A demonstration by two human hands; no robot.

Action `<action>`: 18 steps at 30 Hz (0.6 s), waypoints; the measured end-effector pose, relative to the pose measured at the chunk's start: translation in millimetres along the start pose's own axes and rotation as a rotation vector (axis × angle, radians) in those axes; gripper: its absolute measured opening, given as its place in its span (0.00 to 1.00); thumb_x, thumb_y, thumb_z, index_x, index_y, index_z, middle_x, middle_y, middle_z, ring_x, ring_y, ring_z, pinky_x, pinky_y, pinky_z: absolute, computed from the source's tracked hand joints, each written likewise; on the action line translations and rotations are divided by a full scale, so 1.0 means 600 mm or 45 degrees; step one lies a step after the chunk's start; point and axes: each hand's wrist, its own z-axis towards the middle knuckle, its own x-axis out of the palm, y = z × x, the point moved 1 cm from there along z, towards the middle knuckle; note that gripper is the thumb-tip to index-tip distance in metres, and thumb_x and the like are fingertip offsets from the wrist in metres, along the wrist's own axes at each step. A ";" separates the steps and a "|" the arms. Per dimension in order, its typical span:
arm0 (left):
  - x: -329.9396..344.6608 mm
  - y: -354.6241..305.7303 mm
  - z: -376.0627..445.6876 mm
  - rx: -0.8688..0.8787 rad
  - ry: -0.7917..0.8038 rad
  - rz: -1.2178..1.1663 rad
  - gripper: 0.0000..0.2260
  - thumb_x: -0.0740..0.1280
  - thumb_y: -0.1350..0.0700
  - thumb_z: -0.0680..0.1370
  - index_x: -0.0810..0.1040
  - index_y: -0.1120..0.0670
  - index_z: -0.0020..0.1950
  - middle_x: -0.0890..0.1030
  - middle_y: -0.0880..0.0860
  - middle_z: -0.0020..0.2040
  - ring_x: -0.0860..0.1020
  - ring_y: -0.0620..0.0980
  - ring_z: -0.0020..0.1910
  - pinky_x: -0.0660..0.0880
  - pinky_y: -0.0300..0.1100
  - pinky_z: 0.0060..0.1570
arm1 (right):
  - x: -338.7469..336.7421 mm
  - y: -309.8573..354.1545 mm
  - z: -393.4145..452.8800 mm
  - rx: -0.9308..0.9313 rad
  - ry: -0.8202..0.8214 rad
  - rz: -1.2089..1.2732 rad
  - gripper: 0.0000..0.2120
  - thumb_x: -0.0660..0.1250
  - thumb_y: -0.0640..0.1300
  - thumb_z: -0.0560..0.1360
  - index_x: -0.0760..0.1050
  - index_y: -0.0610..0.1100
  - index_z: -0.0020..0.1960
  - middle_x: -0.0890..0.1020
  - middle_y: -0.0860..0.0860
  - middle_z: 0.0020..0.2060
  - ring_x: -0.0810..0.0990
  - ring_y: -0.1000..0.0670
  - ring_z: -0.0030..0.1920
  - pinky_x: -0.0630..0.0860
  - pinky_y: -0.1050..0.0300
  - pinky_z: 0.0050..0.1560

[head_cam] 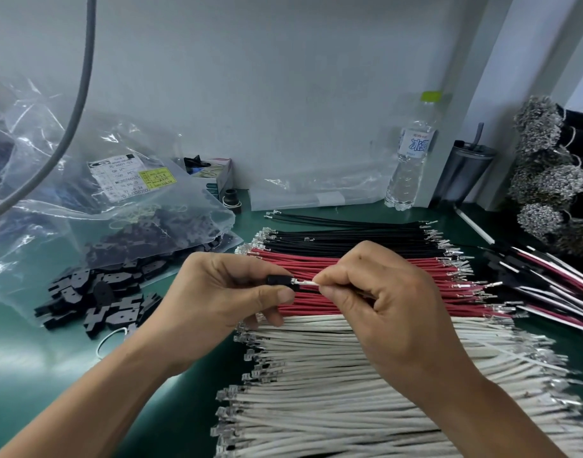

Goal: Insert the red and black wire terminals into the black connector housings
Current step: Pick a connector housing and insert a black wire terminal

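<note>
My left hand pinches a black connector housing. My right hand pinches a white wire, its terminal at the housing's mouth. Red wires and black wires lie just beyond my knuckles.

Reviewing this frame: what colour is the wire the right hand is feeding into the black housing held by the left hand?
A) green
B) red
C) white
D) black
C: the right hand pinches a white wire whose metal terminal meets the black connector housing gripped by the left hand, above the red wires lying on the bench.
</note>
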 end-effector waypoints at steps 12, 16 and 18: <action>0.007 0.008 -0.002 0.028 0.158 0.124 0.15 0.80 0.44 0.68 0.89 0.51 0.49 0.86 0.59 0.37 0.83 0.51 0.30 0.73 0.36 0.26 | 0.012 0.000 -0.005 -0.008 0.097 0.021 0.04 0.70 0.45 0.77 0.84 0.47 0.48 0.78 0.58 0.42 0.79 0.57 0.44 0.74 0.66 0.43; 0.002 0.010 0.003 0.021 0.129 0.087 0.16 0.80 0.44 0.67 0.88 0.52 0.49 0.87 0.61 0.40 0.82 0.52 0.30 0.72 0.37 0.25 | 0.000 -0.009 -0.006 0.041 0.052 -0.063 0.06 0.68 0.51 0.77 0.82 0.50 0.45 0.78 0.59 0.41 0.79 0.56 0.43 0.75 0.60 0.41; -0.001 0.012 0.002 0.034 0.133 0.117 0.17 0.80 0.43 0.68 0.88 0.53 0.48 0.86 0.63 0.39 0.82 0.53 0.30 0.71 0.37 0.25 | 0.007 -0.005 -0.004 -0.013 0.031 -0.125 0.07 0.68 0.49 0.77 0.81 0.48 0.43 0.76 0.59 0.39 0.77 0.56 0.41 0.73 0.62 0.40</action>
